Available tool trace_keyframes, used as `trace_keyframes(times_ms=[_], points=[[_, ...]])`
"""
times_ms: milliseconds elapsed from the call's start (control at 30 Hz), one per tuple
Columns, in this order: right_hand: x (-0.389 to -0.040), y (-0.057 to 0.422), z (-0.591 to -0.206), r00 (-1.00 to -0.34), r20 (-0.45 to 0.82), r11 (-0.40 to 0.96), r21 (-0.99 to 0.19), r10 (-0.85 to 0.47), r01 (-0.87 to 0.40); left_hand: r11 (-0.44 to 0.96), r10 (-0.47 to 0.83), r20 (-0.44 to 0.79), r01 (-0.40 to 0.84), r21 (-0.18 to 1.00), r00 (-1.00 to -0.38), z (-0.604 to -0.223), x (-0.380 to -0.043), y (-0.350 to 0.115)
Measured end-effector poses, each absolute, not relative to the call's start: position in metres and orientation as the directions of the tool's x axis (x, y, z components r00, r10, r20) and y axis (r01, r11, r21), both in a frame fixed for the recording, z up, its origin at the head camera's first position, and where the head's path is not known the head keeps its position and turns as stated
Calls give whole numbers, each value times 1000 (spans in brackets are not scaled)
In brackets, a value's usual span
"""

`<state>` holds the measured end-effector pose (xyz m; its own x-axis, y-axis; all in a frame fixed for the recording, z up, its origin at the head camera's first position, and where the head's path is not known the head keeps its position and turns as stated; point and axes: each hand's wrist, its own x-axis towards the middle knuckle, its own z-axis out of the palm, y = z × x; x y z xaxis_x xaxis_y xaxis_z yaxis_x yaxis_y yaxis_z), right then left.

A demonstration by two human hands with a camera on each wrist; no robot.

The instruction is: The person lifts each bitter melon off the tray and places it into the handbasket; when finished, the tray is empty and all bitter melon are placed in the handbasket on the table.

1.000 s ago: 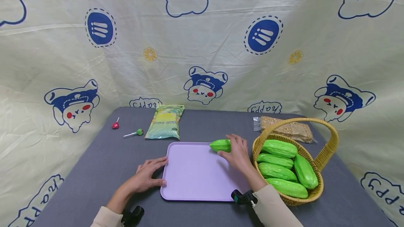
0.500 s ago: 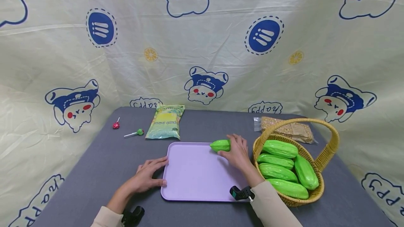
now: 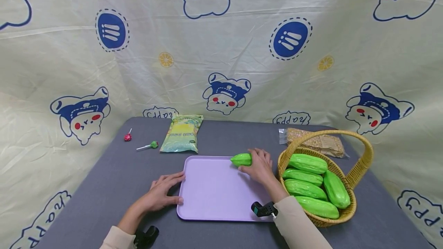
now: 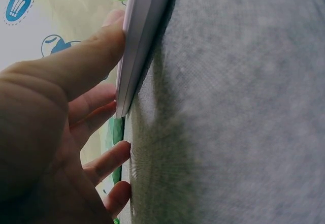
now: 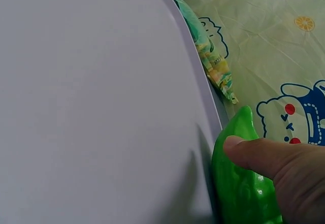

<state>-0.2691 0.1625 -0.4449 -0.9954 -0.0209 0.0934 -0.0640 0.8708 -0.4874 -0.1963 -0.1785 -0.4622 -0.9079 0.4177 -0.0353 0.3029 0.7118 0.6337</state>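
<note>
A lilac tray [image 3: 214, 191] lies on the grey tabletop. My right hand [image 3: 259, 166] grips a glossy green bitter melon [image 3: 241, 159] at the tray's far right edge, its pointed tip facing left. In the right wrist view the thumb presses on top of the melon [image 5: 241, 183], and the other fingers are out of sight. At the tray's left side my left hand [image 3: 160, 193] touches the rim with spread, fairly straight fingers. The left wrist view has its thumb against the tray edge [image 4: 144, 36]. More green bitter melons [image 3: 304, 189] fill a wicker basket [image 3: 351, 203] on the right.
The basket's tall handle [image 3: 363, 160] arches up beside my right arm. Behind it lies a clear pack of grain [image 3: 323, 144]. A green-yellow snack bag [image 3: 182, 133], a green lollipop [image 3: 153, 145] and a red lollipop [image 3: 127, 137] lie at the back left. A printed curtain [image 3: 221, 49] hangs behind the table.
My right wrist has shifted slightly left while the hand keeps its grip on the bitter melon. The left hand and the tray look unmoved.
</note>
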Motion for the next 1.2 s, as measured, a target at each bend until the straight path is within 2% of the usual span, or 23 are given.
trace_keyframes(times_ms=[733, 967, 1200], points=[[-233, 162, -449, -977, 204, 868, -471, -66, -157, 714, 393, -30, 284, 640, -919, -462, -196, -177], [-227, 165, -451, -975, 216, 836, -524, -52, -161, 716, 393, -40, 279, 640, -919, -462, -196, -178], [-225, 165, -452, -958, 281, 804, -555, -61, -214, 718, 391, -49, 272, 640, -919, -461, -196, -178]])
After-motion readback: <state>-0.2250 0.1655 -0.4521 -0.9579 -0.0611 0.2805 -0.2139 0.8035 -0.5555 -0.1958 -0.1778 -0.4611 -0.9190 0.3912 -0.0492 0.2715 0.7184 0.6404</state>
